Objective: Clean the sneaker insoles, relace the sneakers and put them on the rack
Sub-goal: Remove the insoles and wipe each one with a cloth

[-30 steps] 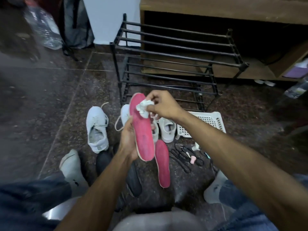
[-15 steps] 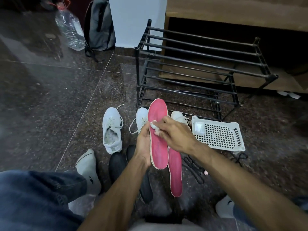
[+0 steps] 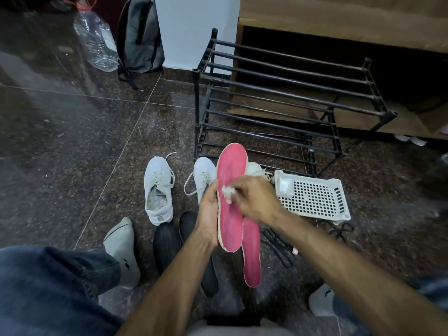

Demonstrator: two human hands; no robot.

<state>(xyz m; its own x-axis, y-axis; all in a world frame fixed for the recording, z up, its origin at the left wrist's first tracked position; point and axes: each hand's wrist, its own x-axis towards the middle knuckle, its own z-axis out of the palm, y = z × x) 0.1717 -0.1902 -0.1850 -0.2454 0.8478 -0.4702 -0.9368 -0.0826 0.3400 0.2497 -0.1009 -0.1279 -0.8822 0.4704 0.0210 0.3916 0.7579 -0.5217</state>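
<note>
The person wears dark blue denim jeans [image 3: 48, 287], the fabric creased and bunched at the left cuff just above the ankle, with a strip of the same denim showing at the lower right edge. Both feet are in light grey socks: the left sock [image 3: 122, 248] carries a small dark logo near the ankle, and the right sock [image 3: 321, 303] bears a similar dark mark. Both forearms are bare, with no sleeves, watch or rings visible on the left hand [image 3: 208, 212] or right hand [image 3: 257, 200].
</note>
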